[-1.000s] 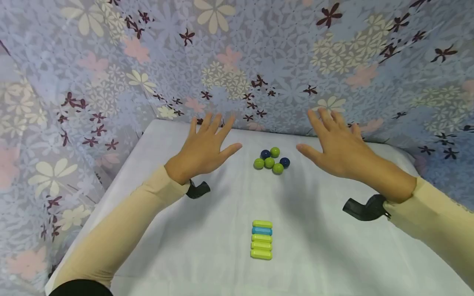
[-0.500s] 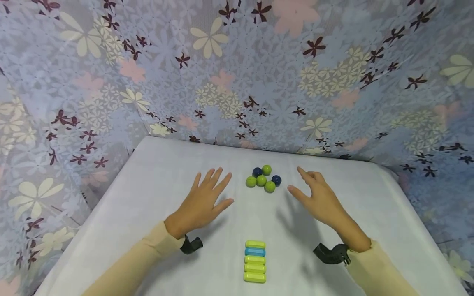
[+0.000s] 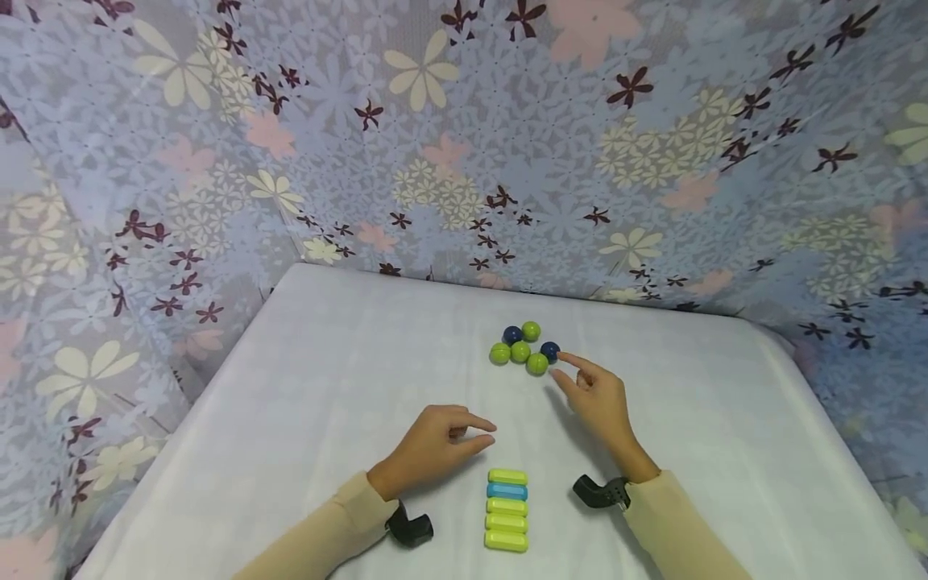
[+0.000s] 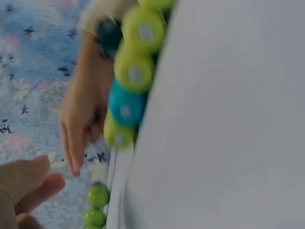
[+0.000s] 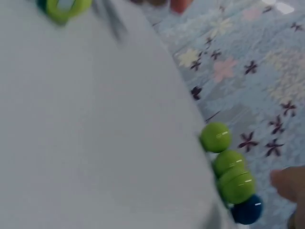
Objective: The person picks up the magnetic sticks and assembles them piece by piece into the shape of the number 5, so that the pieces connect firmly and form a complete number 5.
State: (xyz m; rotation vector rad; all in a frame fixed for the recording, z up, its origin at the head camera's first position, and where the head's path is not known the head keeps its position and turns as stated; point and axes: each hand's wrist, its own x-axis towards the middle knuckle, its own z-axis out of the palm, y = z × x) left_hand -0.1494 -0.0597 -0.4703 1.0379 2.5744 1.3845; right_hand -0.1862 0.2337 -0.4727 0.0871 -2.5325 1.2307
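My right hand [image 3: 598, 403] reaches over the cloth, thumb and index finger apart, with its index fingertip right at a dark blue ball [image 3: 550, 351]. Another dark blue ball [image 3: 512, 334] and several green balls lie clustered beside it, including a front green ball [image 3: 537, 364]. My left hand [image 3: 428, 447] hovers with thumb and index finger pointing right and a gap between them, holding nothing. Just in front of it, several yellow-green bars and one blue bar [image 3: 507, 490] form a neat column. The left wrist view shows a green ball [image 4: 97, 195] beyond the left fingertips.
A white cloth [image 3: 348, 362] covers the table. Floral fabric [image 3: 449, 145] hangs behind it and on the sides. Black wrist mounts, a left mount [image 3: 410, 528] and a right mount [image 3: 600, 491], stick out below the wrists.
Both hands have come down from a raised, spread-finger pose. The right hand has moved left to the balls; the left has drawn back toward the bars, its fingers bending. Balls and bars keep their arrangement.
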